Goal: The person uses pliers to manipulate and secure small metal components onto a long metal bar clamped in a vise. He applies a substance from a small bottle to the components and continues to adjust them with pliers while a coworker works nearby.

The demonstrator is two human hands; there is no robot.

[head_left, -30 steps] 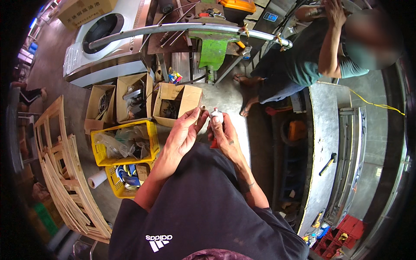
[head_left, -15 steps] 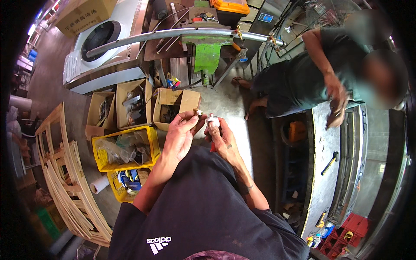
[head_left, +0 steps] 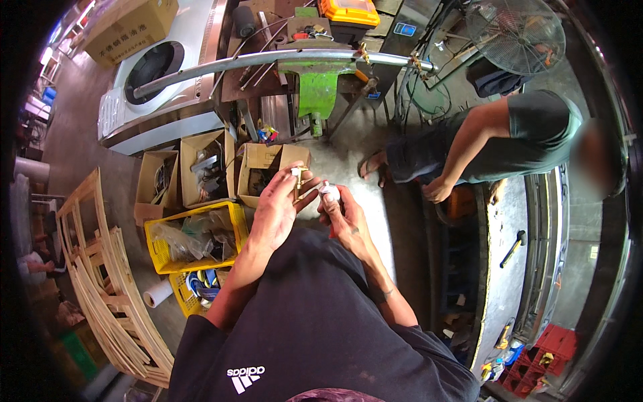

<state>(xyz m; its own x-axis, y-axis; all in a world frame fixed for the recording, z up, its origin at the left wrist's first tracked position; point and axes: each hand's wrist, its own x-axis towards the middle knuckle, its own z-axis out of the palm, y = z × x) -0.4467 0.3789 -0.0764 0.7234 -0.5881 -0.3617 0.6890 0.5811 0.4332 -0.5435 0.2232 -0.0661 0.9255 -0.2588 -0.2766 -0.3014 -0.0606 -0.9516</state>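
Observation:
In front of my body, my left hand is turned palm up, its fingers partly curled. A brass fitting with a whitish end rests across those fingers, held by them. Just to the right, my right hand grips a small white bottle or tube with a reddish tip pointing up. A bit of red shows below that hand, too small to identify. The two hands are close together but apart.
Steel pipe with brass valves spans a green stand. Cardboard boxes and a yellow crate stand at left. At right, a co-worker bends beside a workbench holding a hammer; a fan stands behind.
My left fingers have opened out, and the brass fitting now lies upright across them in plain sight. My right hand keeps its grip. The co-worker has bent lower, uncovering the fan.

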